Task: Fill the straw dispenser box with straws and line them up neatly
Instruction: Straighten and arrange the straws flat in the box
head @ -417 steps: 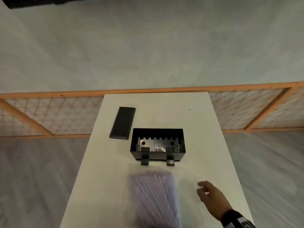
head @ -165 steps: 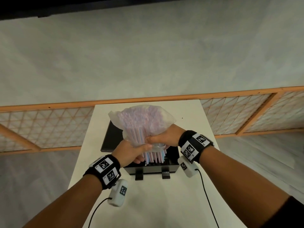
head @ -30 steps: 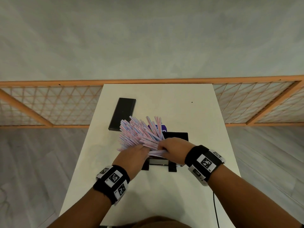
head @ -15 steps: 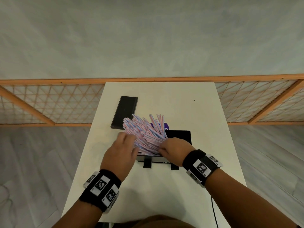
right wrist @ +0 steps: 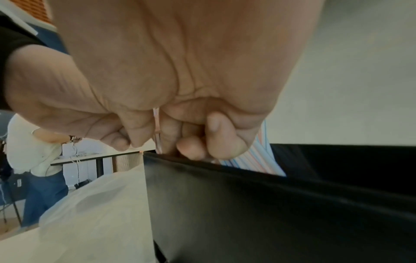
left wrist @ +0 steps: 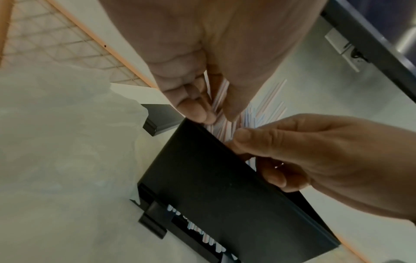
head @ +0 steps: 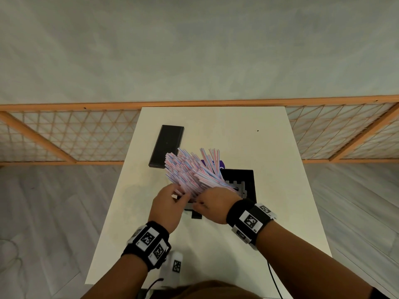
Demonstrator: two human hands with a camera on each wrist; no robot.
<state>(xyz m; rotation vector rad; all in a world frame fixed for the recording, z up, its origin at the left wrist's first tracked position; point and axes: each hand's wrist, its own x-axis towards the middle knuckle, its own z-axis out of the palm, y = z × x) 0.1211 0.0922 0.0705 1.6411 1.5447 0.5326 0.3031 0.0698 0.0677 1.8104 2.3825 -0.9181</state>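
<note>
A white surface [head: 269,169] stood with its far edge against a low wooden lattice screen [head: 64,134], whose orange frame ran the full width behind it and enclosed pale diamond-patterned panels. Beyond the screen rose a plain grey-green wall [head: 194,50]. On both sides of the surface lay a grey wood-grain floor [head: 43,212], evenly lit.

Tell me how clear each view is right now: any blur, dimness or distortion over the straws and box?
Head view: evenly lit and sharp on the straws and dispenser box; wide-angle bending at the edges. Left wrist view: dim, soft; the left hand looms out of focus. Right wrist view: the right hand fills the frame, and the box wall is nearly featureless black.
</note>
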